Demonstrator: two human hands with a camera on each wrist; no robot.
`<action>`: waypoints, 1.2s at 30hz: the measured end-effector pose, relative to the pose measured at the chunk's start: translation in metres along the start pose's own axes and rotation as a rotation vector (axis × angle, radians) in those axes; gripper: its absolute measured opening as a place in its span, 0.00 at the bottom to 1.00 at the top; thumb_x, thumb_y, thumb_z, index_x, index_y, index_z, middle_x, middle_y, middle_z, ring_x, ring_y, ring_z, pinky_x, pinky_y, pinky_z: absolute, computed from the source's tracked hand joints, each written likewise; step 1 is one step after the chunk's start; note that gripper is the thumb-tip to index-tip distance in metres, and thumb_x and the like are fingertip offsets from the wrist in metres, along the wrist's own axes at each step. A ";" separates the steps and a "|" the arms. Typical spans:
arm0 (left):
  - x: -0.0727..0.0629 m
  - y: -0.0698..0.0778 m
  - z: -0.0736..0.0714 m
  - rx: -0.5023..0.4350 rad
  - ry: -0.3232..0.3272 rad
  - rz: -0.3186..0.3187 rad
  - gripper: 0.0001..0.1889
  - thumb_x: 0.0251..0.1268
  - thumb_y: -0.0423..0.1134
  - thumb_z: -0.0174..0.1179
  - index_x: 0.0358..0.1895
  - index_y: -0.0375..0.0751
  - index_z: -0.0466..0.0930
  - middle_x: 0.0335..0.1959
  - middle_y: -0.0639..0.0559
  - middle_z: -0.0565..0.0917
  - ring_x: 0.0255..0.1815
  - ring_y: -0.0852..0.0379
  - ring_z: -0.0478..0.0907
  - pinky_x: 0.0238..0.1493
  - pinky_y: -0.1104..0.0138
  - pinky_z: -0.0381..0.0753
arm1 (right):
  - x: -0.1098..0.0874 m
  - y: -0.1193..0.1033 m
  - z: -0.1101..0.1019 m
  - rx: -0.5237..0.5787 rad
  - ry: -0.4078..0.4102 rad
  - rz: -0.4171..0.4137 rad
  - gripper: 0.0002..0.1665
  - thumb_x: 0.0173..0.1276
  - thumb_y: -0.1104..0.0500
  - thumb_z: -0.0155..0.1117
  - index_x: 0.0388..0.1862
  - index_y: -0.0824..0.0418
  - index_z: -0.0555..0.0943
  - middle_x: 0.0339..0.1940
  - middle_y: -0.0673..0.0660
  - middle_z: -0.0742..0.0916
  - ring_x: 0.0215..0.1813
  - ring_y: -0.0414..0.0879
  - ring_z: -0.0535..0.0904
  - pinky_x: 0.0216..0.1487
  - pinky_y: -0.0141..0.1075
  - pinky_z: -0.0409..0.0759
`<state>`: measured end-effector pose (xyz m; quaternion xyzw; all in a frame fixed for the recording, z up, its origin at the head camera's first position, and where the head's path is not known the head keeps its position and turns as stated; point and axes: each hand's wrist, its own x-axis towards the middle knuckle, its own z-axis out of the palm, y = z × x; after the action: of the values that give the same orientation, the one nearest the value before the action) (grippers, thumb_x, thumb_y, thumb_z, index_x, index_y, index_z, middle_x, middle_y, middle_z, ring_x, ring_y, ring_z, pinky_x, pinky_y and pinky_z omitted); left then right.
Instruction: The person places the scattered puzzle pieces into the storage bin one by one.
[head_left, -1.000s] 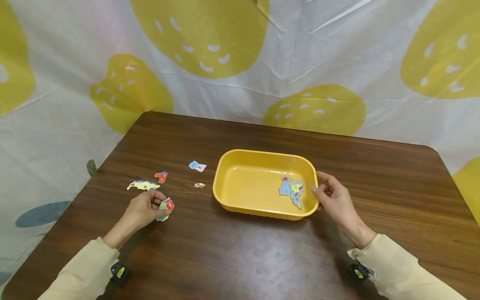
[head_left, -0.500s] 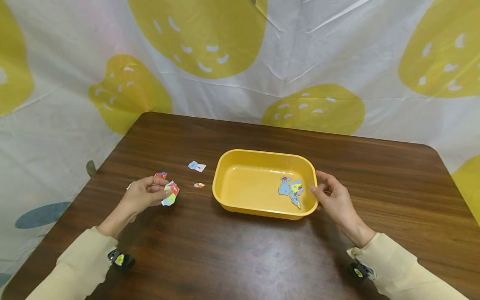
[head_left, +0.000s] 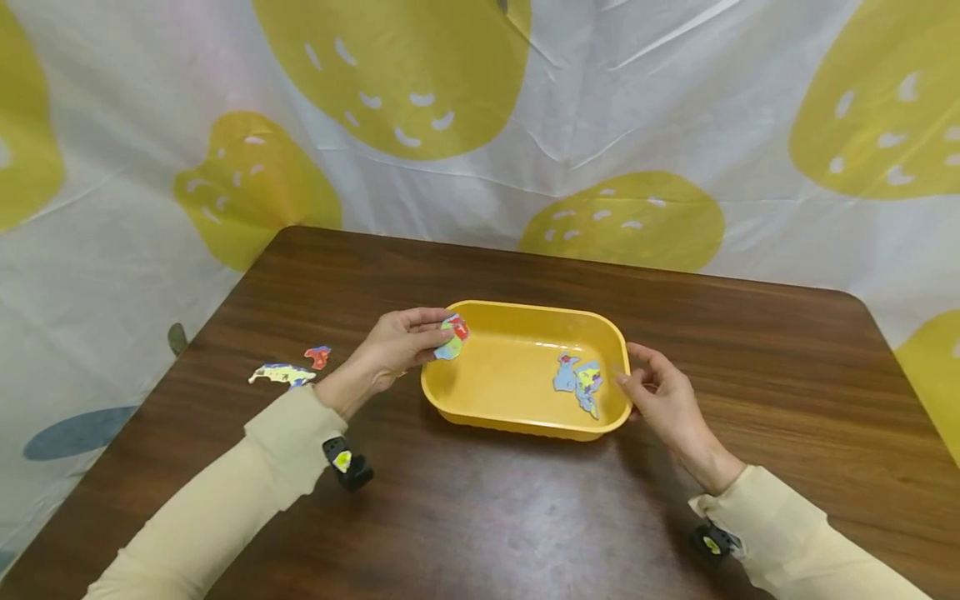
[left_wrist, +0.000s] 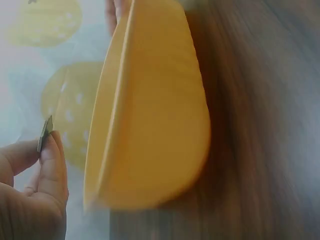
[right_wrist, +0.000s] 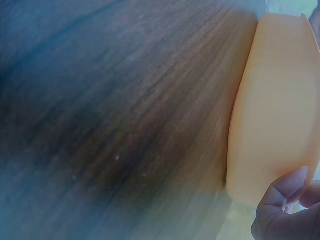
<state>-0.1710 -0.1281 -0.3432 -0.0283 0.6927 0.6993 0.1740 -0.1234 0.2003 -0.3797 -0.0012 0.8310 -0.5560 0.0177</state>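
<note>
My left hand (head_left: 397,343) pinches a flat, irregular puzzle piece (head_left: 452,348), green, red and light blue, between thumb and fingers. It is held over the left end of a yellow plastic tub (head_left: 517,423). Seen edge-on in the left wrist view, the puzzle piece (left_wrist: 45,134) is thin. My right hand (head_left: 671,404) grips the tub's right end at the rim, and the right wrist view has the thumb (right_wrist: 287,187) against the tub wall. Inside, toward the right, lie a light blue piece (head_left: 565,377) and a multicoloured piece (head_left: 588,385).
On the dark wooden table (head_left: 480,508), a pale yellow piece (head_left: 281,374) and a red-and-blue piece (head_left: 318,357) lie at the left. The left hand and forearm cover the spot where other pieces lay. A lemon-patterned cloth (head_left: 420,200) hangs behind the table.
My left hand has lifted the puzzle piece off the table at the left and carried it right, up to over the tub's left end. My right hand stays at the tub's right end.
</note>
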 end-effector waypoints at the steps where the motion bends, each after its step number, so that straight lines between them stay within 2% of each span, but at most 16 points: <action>1: 0.004 0.001 0.008 -0.014 -0.011 -0.015 0.22 0.65 0.28 0.56 0.62 0.28 0.69 0.45 0.45 0.80 0.31 0.65 0.80 0.34 0.75 0.81 | 0.000 0.001 0.000 0.001 0.002 0.000 0.29 0.70 0.66 0.54 0.68 0.70 0.61 0.30 0.54 0.72 0.29 0.37 0.72 0.25 0.31 0.77; 6: 0.024 0.002 0.040 -0.065 -0.040 -0.092 0.22 0.65 0.26 0.54 0.63 0.30 0.69 0.56 0.36 0.76 0.32 0.64 0.78 0.32 0.76 0.80 | -0.001 0.002 0.000 0.005 0.006 -0.021 0.28 0.69 0.67 0.54 0.67 0.70 0.62 0.29 0.54 0.73 0.28 0.38 0.72 0.24 0.31 0.77; 11: 0.036 -0.003 0.059 -0.054 -0.043 -0.150 0.23 0.64 0.25 0.53 0.63 0.32 0.69 0.58 0.35 0.74 0.36 0.60 0.77 0.32 0.76 0.80 | -0.001 0.001 -0.001 0.019 0.005 -0.012 0.29 0.70 0.66 0.55 0.67 0.70 0.62 0.29 0.54 0.73 0.27 0.38 0.72 0.24 0.30 0.76; 16: 0.043 -0.008 0.070 -0.038 -0.014 -0.163 0.22 0.63 0.23 0.54 0.61 0.34 0.72 0.58 0.38 0.75 0.39 0.57 0.76 0.31 0.76 0.80 | 0.000 0.000 0.000 0.020 0.003 -0.003 0.29 0.70 0.66 0.55 0.67 0.70 0.62 0.29 0.53 0.72 0.27 0.37 0.71 0.23 0.29 0.75; 24: 0.051 -0.023 0.082 -0.018 0.077 -0.143 0.18 0.61 0.25 0.58 0.55 0.35 0.78 0.53 0.40 0.79 0.37 0.57 0.77 0.30 0.74 0.80 | 0.001 -0.001 0.003 0.039 -0.002 0.004 0.29 0.69 0.67 0.54 0.67 0.70 0.62 0.29 0.53 0.72 0.27 0.38 0.72 0.23 0.31 0.76; 29: 0.053 -0.027 0.088 0.019 0.128 -0.131 0.17 0.60 0.27 0.61 0.53 0.37 0.80 0.50 0.42 0.81 0.36 0.58 0.77 0.31 0.73 0.81 | 0.001 -0.002 0.004 0.040 -0.009 0.008 0.29 0.70 0.66 0.54 0.68 0.70 0.61 0.29 0.53 0.72 0.27 0.37 0.72 0.23 0.31 0.76; 36: 0.057 -0.029 0.098 0.053 0.148 -0.140 0.16 0.58 0.27 0.62 0.50 0.35 0.81 0.46 0.42 0.83 0.32 0.59 0.78 0.34 0.71 0.83 | 0.000 -0.002 0.003 0.033 -0.001 0.007 0.29 0.70 0.66 0.54 0.68 0.70 0.61 0.30 0.53 0.72 0.29 0.39 0.72 0.23 0.30 0.76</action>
<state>-0.1968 -0.0209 -0.3830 -0.1236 0.7181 0.6630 0.1717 -0.1235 0.1964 -0.3787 0.0018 0.8217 -0.5695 0.0203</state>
